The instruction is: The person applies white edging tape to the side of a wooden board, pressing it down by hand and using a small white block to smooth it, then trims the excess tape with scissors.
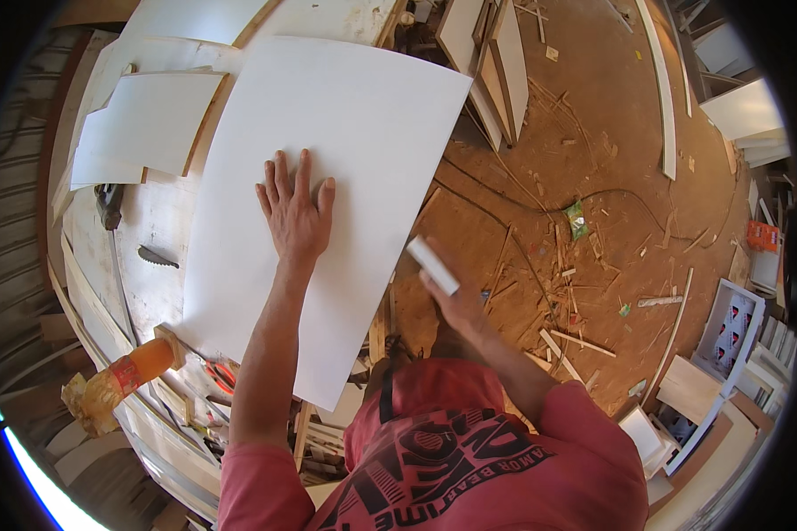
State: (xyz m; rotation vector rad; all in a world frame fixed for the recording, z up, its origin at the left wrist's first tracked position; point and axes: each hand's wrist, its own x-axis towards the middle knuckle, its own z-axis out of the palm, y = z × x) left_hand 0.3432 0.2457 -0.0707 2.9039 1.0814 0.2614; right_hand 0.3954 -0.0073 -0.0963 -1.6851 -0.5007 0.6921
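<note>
My left hand (297,211) lies flat on a large white board (363,115), fingers spread and pointing away from me. The board rests on a workbench, its right edge beside the drop to the floor. Just off that edge, my right hand (456,292) is closed round a small white rectangular block (432,265). The block looks like a sanding block, but its underside is hidden and the hand is slightly blurred. A gap shows between block and board.
Smaller white panels (164,115), a dark hand tool (108,205) and a curved black piece (158,257) lie on the bench's left. An orange plastic bottle (137,367) is at the near left. Wood offcuts and a cable (496,205) litter the brown floor; panels (491,71) lean beyond.
</note>
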